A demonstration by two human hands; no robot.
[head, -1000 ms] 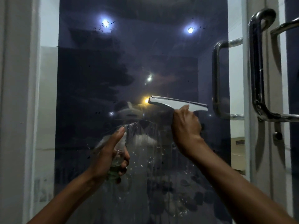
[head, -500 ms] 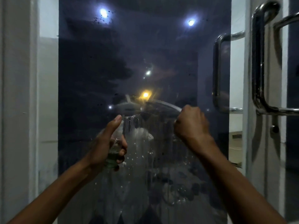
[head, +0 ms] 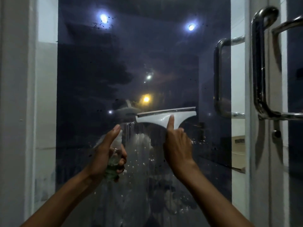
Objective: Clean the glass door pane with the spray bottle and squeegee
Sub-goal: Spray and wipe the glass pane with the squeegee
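In left hand [head: 105,154]: spray bottle [head: 113,163], greenish liquid inside.

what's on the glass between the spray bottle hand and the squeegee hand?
In the head view, only the wet glass pane: runs and droplets of spray, between the left hand holding the spray bottle and the right hand holding the squeegee.

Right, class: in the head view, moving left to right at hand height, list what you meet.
White door frame → left hand holding the spray bottle → right hand holding the squeegee → chrome door handles.
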